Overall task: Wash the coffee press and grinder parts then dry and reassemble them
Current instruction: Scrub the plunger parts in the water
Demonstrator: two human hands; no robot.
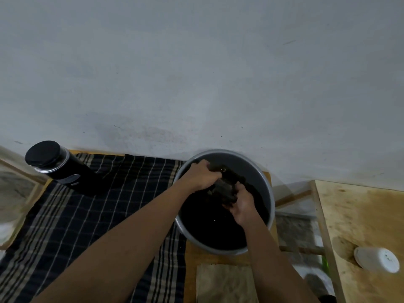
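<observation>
Both hands, left hand (202, 174) and right hand (241, 205), grip dark part (225, 189) over basin (270, 193).

A basin (270, 189) stood on the worktop (192, 254) against the wall (196, 73), just right of a cloth (87, 215) spread over the worktop's left part. At the cloth's far left corner, near the wall, stood a canister (56, 165). Both hands were in the basin, the left hand (202, 176) farther back, the right hand (242, 206) nearer, gripping a part (225, 189) between them. A pad (225, 281) lay just before the basin. Across a gap to the right, a board (360, 215) carried a round container (376, 259).
</observation>
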